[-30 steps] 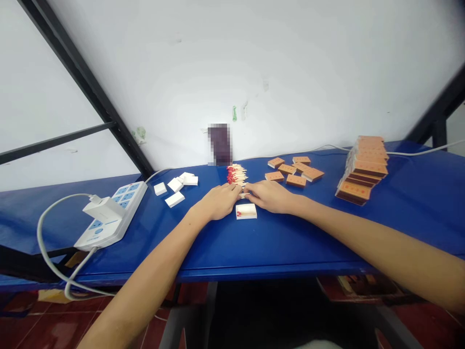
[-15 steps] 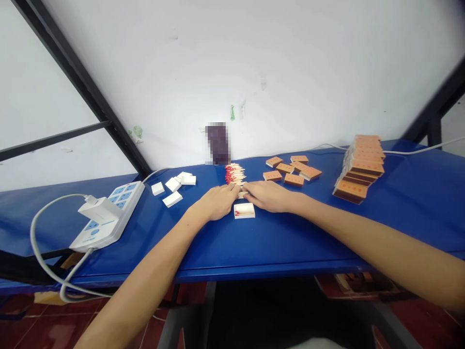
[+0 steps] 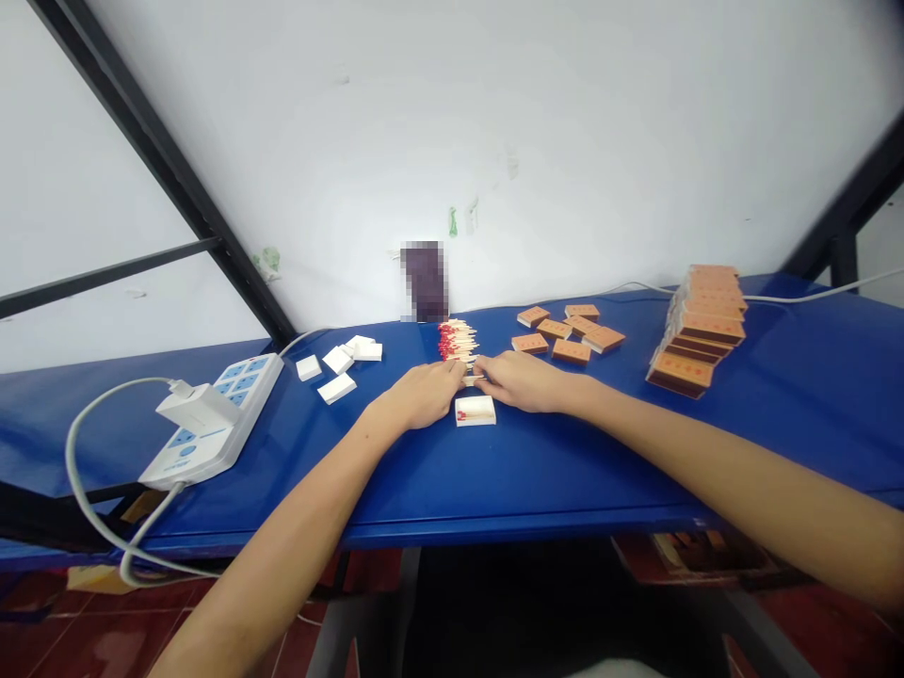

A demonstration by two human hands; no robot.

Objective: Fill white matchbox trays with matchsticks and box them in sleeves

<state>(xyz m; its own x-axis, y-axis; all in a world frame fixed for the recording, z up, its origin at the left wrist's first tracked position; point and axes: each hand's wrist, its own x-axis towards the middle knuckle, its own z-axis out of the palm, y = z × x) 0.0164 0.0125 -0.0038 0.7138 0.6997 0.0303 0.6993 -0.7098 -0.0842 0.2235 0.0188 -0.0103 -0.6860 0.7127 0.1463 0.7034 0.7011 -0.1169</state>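
My left hand (image 3: 426,394) and my right hand (image 3: 521,380) meet at the near end of a pile of red-tipped matches (image 3: 458,340). A few pale matchsticks (image 3: 473,380) show between my fingertips, the left fingers closed at one end and the right fingers at the other. Fingers cover most of these sticks. Just below, towards me, lies an open white matchbox tray (image 3: 476,421) with a few matches inside, their red heads to the left.
Several white trays (image 3: 337,387) lie left, beside a white power strip (image 3: 233,424) with a plugged-in adapter (image 3: 199,411) and looping cable. Several orange matchboxes (image 3: 571,350) lie scattered to the right, and a leaning stack of matchboxes (image 3: 696,330) stands farther right. A blurred dark object (image 3: 425,282) is against the wall.
The hands stay at the near end of the match pile, with only slight finger movement. The camera view has shifted a little.
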